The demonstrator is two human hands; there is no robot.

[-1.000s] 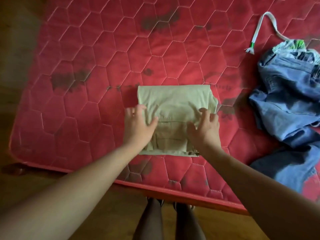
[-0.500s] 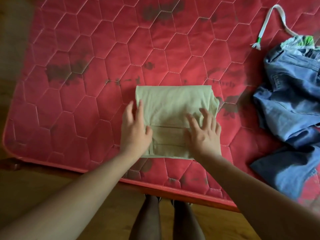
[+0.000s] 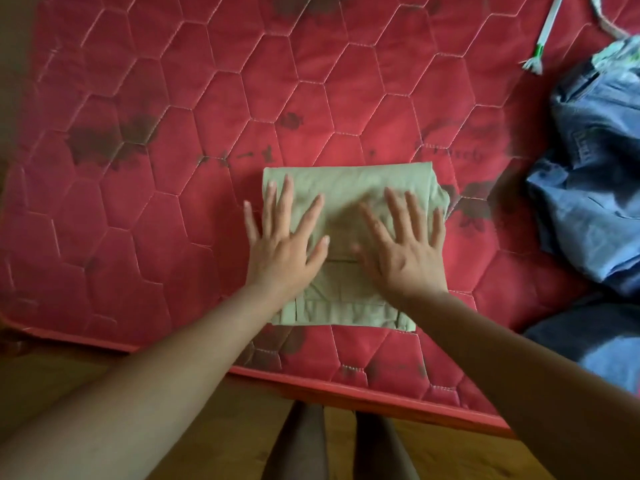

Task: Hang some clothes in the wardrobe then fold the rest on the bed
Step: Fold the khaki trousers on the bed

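Folded garment [image 3: 346, 181] on red mattress [image 3: 173, 98]

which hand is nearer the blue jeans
Right. The right hand lies flat on the right half of the folded green garment, toward the blue jeans; the left hand is on its left half, farther off.

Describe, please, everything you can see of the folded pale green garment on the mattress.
The pale green garment is folded into a neat rectangle, in what looks like plain woven cotton. A stitched seam crosses its middle, and a band with loop-like tabs runs along its near edge. It lies flat on the red quilted mattress, close to the near side. The left hand and right hand press on it with fingers spread flat.
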